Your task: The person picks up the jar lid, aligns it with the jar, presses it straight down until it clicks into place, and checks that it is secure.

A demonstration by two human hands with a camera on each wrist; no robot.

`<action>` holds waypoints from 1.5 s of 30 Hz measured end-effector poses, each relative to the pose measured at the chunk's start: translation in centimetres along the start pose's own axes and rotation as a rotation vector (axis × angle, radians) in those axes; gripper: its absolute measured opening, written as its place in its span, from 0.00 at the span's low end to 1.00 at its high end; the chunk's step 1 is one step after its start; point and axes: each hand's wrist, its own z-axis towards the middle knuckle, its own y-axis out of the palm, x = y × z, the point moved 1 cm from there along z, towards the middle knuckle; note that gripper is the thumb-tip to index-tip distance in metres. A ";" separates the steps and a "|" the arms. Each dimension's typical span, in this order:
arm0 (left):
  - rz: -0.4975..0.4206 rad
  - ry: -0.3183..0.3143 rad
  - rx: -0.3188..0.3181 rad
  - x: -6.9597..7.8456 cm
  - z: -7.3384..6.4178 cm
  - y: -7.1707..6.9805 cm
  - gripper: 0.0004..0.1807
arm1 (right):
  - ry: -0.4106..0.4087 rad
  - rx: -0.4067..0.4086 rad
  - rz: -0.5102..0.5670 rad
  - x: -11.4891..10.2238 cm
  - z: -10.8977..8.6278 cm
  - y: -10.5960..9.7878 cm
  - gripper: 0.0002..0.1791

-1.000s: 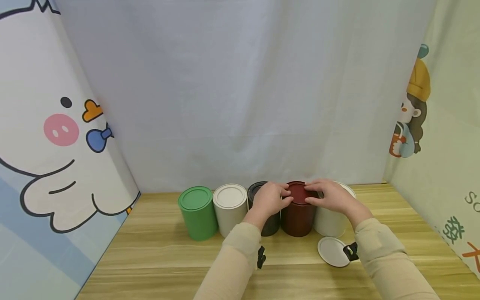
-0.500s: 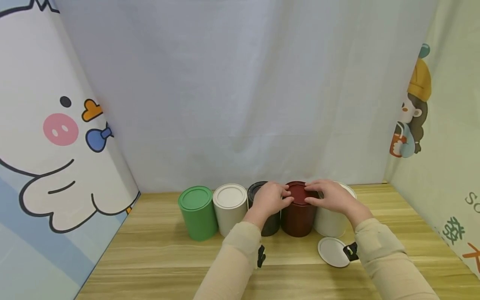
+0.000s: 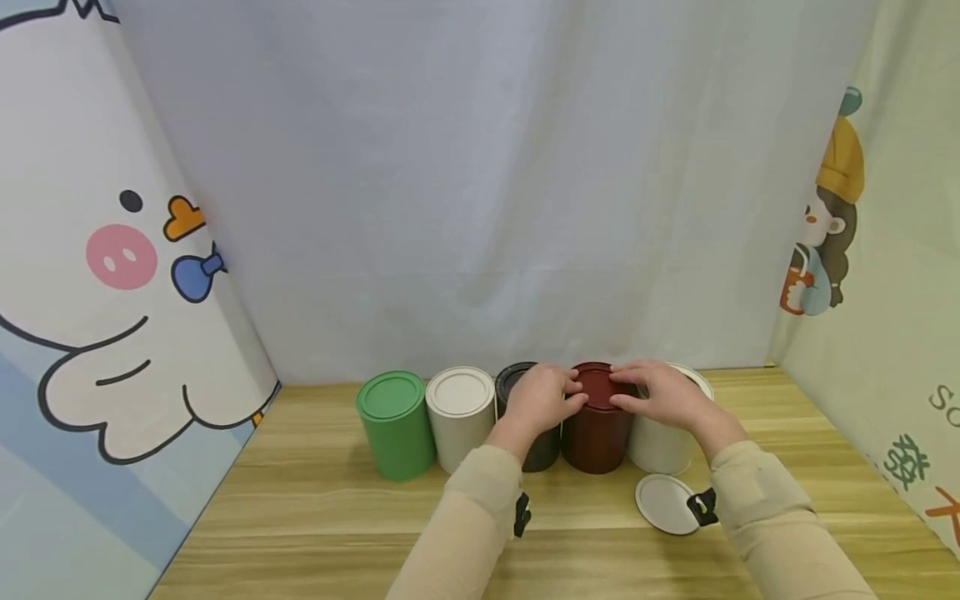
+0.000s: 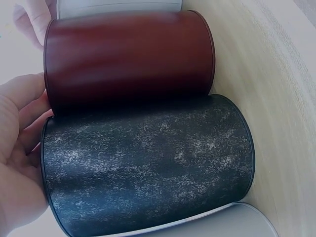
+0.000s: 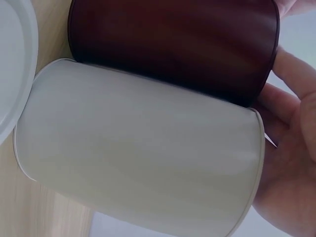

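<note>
A dark red can (image 3: 594, 442) with a matching lid (image 3: 600, 385) stands upright on the table between both hands. My left hand (image 3: 538, 402) reaches over the black can (image 3: 542, 454), its thumb and fingertips touching the red lid's left edge. From the other side my right hand (image 3: 667, 396) lies over a white can (image 3: 660, 442), its fingertips and thumb on the right edge of the lid. The fingers on both hands are only slightly bent. In the left wrist view the thumb (image 4: 30, 88) meets the red can's rim. Much of the white can's top is hidden.
A green can (image 3: 397, 433) and another white can (image 3: 461, 429), both lidded, continue the row to the left. A loose white lid (image 3: 666, 504) lies on the wooden table (image 3: 322, 533) before the right-hand white can. A pale curtain (image 3: 465, 208) hangs behind the row.
</note>
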 end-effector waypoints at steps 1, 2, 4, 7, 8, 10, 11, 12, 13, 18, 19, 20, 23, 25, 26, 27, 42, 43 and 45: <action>0.006 0.004 0.000 0.0 0.0 0.0 0.15 | 0.004 0.000 0.000 0.1 0.0 0.0 0.20; 0.011 0.007 0.000 0.0 0.0 0.0 0.16 | 0.010 0.000 0.000 0.1 0.0 0.1 0.21; 0.013 0.012 0.001 0.0 0.0 -0.1 0.16 | 0.014 0.001 0.002 0.1 -0.1 0.1 0.21; 0.011 0.013 0.006 0.0 0.0 -0.1 0.16 | 0.017 0.007 0.004 0.2 -0.1 0.1 0.21; 0.009 0.010 0.007 0.0 0.0 -0.1 0.16 | 0.016 0.009 0.005 0.2 -0.1 0.1 0.21; 0.012 0.012 0.010 0.0 -0.1 0.0 0.16 | 0.016 0.013 0.007 0.2 -0.1 0.2 0.21; 0.015 0.016 0.014 0.0 -0.1 0.1 0.16 | 0.016 0.016 0.009 0.1 -0.1 0.2 0.21; 0.018 0.020 0.019 0.0 -0.1 0.1 0.15 | 0.017 0.019 0.010 0.1 -0.2 0.3 0.21; 0.025 0.024 0.023 0.0 -0.2 0.2 0.15 | 0.018 0.023 0.011 0.2 -0.2 0.3 0.21; 0.064 0.039 0.068 0.2 -0.5 0.6 0.16 | 0.008 0.053 0.016 0.4 -0.4 0.6 0.22; 0.068 0.038 0.077 0.2 -0.6 0.7 0.16 | 0.000 0.061 0.016 0.4 -0.5 0.7 0.22; 0.069 0.038 0.088 0.2 -0.7 0.8 0.16 | -0.010 0.069 0.015 0.5 -0.5 0.7 0.22; 0.086 0.046 0.129 0.3 -0.9 1.1 0.16 | -0.037 0.096 0.002 0.6 -0.6 1.0 0.22; 0.113 0.064 0.169 0.3 -1.0 1.2 0.15 | -0.047 0.114 -0.006 0.7 -0.6 1.1 0.23; 0.131 0.075 0.191 0.4 -1.1 1.3 0.15 | -0.048 0.125 -0.010 0.8 -0.7 1.1 0.23; 0.147 0.087 0.217 0.4 -1.2 1.3 0.15 | -0.050 0.138 -0.015 0.8 -0.7 1.2 0.23; 0.050 0.244 0.425 1.7 -2.8 2.1 0.15 | -0.292 0.448 -0.046 0.7 -2.6 1.6 0.25; 0.050 0.257 0.429 1.9 -3.0 2.2 0.15 | -0.298 0.454 -0.042 0.6 -2.8 1.6 0.26; 0.045 0.281 0.430 2.3 -3.4 2.2 0.16 | -0.301 0.461 -0.038 0.4 -3.3 1.5 0.26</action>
